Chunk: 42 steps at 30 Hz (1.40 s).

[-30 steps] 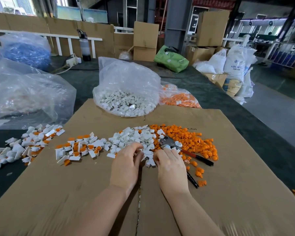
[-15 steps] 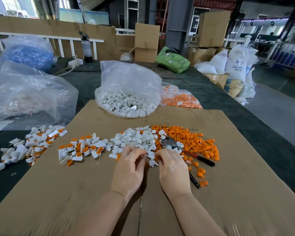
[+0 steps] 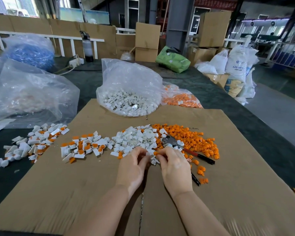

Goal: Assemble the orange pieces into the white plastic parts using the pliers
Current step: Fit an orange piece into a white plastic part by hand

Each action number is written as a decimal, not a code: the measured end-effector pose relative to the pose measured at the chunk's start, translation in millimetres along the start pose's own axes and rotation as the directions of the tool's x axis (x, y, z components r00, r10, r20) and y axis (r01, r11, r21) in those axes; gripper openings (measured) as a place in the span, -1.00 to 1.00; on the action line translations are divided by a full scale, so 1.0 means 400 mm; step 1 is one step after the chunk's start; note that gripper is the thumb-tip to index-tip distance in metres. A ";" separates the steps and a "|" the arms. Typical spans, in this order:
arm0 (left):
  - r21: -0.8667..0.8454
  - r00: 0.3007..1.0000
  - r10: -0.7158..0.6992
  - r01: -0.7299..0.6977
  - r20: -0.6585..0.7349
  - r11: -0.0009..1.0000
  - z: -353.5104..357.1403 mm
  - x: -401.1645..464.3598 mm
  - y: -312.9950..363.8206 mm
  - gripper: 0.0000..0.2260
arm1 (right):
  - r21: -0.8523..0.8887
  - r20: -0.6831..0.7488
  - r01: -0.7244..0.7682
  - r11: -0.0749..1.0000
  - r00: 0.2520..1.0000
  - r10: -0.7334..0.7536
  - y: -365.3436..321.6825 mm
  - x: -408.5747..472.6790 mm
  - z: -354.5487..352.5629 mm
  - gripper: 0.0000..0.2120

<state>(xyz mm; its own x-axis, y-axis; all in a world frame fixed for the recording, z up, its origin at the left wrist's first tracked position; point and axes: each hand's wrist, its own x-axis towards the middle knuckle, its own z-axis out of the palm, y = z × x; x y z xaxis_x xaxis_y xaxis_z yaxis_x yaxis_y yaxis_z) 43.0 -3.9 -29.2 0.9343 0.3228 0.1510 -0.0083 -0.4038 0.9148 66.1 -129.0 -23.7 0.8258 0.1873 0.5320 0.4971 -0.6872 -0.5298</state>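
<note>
My left hand [image 3: 132, 167] pinches a small white plastic part [image 3: 149, 154] at its fingertips. My right hand [image 3: 174, 167] pinches an orange piece [image 3: 155, 153] and holds it against that white part. Both hands hover just above the cardboard sheet [image 3: 228, 193], at the near edge of a heap of loose white parts [image 3: 134, 137]. Loose orange pieces [image 3: 191, 138] are piled to the right. The pliers [image 3: 186, 149], with red and black handles, lie on the orange pile just beyond my right hand, untouched. Assembled white-and-orange parts [image 3: 85, 147] lie to the left.
A clear bag of white parts [image 3: 128, 92] and a bag of orange pieces [image 3: 179, 97] stand at the cardboard's far edge. More assembled parts [image 3: 31, 143] spread over the dark table at left. Large plastic bags [image 3: 29, 94] sit far left. Cartons and sacks stand behind.
Both hands have drawn slightly toward me out of the white heap. Their fingertips now meet around a white part and an orange piece.
</note>
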 end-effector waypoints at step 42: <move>-0.107 0.998 -0.044 0.049 0.049 0.993 -0.011 -0.003 0.001 -0.82 | 0.121 0.041 0.141 0.983 0.988 -0.146 -0.006 -0.014 -0.013 -0.79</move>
<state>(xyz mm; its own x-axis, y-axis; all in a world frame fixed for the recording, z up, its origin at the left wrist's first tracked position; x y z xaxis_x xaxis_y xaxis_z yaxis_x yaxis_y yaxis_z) 40.5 -0.7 -27.3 0.9501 0.2982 0.0918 -0.0002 -0.2936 0.9559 58.8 -132.0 -22.0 0.7543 0.3148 0.5761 0.6368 -0.5641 -0.5256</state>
